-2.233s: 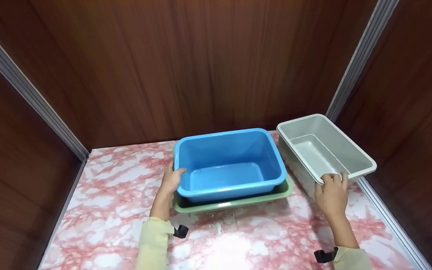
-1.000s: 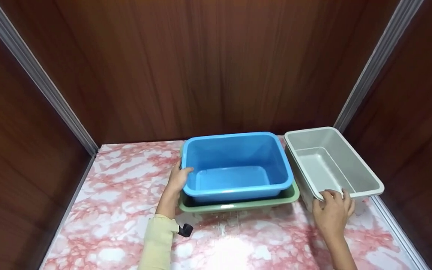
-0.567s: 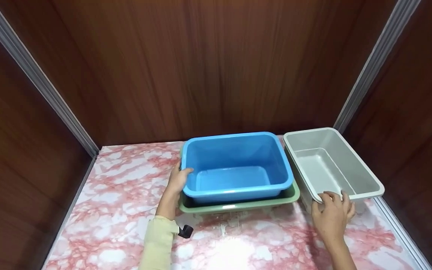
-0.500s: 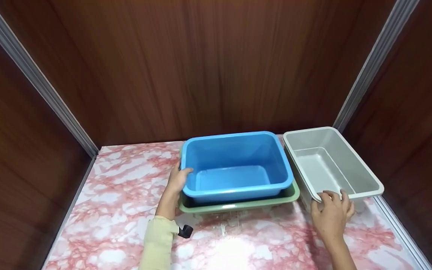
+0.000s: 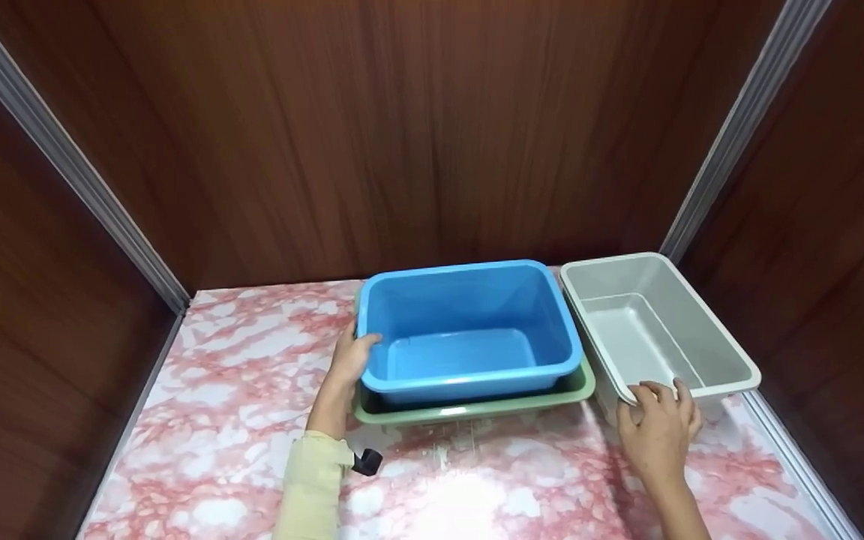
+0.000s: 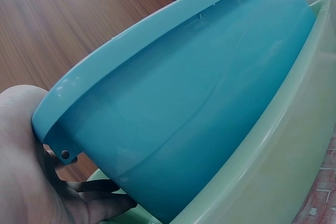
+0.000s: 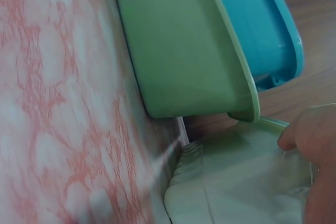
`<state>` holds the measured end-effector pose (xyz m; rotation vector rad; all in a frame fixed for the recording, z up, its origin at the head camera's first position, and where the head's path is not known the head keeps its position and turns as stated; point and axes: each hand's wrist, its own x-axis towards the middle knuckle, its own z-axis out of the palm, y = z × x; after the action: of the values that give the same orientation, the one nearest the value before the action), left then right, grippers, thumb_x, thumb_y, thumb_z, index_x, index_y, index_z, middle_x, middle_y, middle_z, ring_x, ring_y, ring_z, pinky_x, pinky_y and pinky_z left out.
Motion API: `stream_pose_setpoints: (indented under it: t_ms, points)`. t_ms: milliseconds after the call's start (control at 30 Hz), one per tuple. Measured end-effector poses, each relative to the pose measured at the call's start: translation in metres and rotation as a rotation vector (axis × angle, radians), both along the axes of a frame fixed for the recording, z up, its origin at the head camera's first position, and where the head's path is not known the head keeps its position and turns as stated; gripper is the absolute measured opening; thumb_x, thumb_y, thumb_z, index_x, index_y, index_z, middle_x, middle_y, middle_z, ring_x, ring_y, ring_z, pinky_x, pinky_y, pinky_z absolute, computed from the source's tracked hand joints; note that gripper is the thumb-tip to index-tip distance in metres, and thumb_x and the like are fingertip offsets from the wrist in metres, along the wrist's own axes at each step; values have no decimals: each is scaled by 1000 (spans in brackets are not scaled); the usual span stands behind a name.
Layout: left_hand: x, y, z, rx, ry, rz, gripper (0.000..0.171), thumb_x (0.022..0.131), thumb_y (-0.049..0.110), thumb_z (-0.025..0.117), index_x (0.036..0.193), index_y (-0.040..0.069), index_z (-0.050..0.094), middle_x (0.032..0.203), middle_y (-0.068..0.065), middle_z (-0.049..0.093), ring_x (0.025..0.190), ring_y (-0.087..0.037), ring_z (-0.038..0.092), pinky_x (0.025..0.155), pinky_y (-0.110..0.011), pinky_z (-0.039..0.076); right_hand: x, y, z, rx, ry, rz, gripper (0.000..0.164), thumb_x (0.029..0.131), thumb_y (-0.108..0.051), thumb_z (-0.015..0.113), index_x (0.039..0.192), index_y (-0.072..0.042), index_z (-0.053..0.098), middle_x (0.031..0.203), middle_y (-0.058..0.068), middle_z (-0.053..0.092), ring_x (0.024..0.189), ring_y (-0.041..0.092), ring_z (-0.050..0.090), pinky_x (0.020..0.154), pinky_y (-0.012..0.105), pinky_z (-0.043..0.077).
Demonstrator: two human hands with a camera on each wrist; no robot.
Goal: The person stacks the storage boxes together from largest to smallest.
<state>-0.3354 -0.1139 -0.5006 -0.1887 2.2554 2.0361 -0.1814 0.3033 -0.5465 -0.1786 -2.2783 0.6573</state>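
Observation:
A blue plastic basin (image 5: 469,322) sits inside a green basin (image 5: 477,409), whose rim shows along the front and at the left. My left hand (image 5: 349,358) grips the blue basin's left end, thumb over the rim, fingers beneath it. In the left wrist view, those fingers (image 6: 100,203) reach down between the blue wall and the green basin. To the right stands a grey basin (image 5: 638,345). My right hand (image 5: 657,431) holds its near rim, fingertips curled over to the inside and thumb outside. In the right wrist view the grey basin's outer wall (image 7: 236,182) shows beneath the hand.
A red-and-white marbled tabletop (image 5: 237,420) lies under the basins. Brown wood-grain panels (image 5: 402,135) enclose the back and both sides, joined by grey metal corner strips (image 5: 732,142). The green and grey basins stand close side by side near the back panel.
Since the earliest frame, the grey basin and my right hand sit nearer or lower relative to the blue basin. Over the last half second, only a slight shift of the view shows.

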Motion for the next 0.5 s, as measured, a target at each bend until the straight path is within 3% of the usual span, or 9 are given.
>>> stream_pose_setpoints:
  t_ms: [500]
  points:
    - [0,-2,3,-12,-10,0,71,87,13,56,152,3,29,146,-25,38,121,-38,47,98,-50,39,2,-4,3,-1,-5,15,16,76,-3,70,91,1,69,106,20,62,127,49,33,98,69,20]
